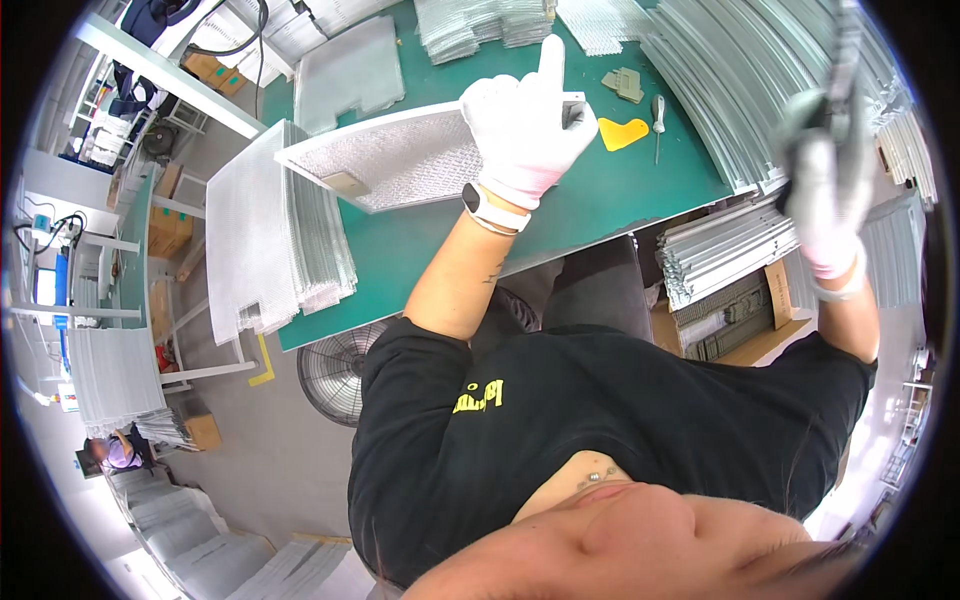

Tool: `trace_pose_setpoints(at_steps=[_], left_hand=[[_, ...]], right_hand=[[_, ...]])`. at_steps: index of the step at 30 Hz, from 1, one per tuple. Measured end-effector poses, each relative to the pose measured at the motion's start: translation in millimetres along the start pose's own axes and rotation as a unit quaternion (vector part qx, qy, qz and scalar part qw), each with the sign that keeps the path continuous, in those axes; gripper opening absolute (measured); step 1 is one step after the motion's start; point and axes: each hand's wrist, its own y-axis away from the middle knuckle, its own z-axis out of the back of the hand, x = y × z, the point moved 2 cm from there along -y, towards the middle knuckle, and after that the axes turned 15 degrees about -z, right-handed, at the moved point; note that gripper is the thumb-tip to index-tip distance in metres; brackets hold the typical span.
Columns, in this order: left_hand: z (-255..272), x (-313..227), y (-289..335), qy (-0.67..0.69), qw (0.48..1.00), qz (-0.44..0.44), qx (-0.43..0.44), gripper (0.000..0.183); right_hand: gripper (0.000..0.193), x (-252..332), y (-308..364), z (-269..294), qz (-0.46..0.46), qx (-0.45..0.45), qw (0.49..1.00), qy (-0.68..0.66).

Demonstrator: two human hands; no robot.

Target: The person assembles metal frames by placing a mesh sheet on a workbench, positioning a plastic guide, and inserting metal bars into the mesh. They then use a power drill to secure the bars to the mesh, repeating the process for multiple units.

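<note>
My left hand (525, 135), in a white glove, grips the right end of a framed metal mesh panel (405, 158). Its thumb and fingers are closed, apart from one finger sticking up. The panel stands tilted on edge on the green tabletop (600, 195), with a small beige patch at its lower left corner. Off to the right, my gloved right hand (830, 190) is raised and wrapped round a dark, long tool (843, 75), too blurred to name. A yellow scraper (622, 134) and a screwdriver (658, 115) lie between the hands.
Mesh sheets (245, 240) are stacked at the table's left edge; more mesh sheets (350, 75) lie behind. Long metal frame strips (720, 90) fill the right side. Small grey-green pieces (622, 84) lie beyond the scraper. Below are a floor fan (335, 375) and a carton (775, 342).
</note>
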Motion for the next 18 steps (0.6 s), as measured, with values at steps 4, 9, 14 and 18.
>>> trace_pose_setpoints(at_steps=[4,9,14,18], left_hand=[[3,-5,-7,0.008,0.998,0.037,0.052,0.071],[3,-1,-3,0.005,0.997,0.046,0.062,0.071],[13,-5,-10,0.043,0.991,0.063,0.107,0.066],[8,-2,0,0.066,0.994,0.032,0.078,0.055]], right_hand=[[0.052,-12,16,-44,-0.020,0.198,0.953,0.229],[0.055,0,12,-40,-0.133,0.070,0.988,0.043],[0.061,-43,61,-80,-0.185,0.133,0.970,0.081],[0.062,-116,95,-145,-0.285,0.162,0.943,0.057]])
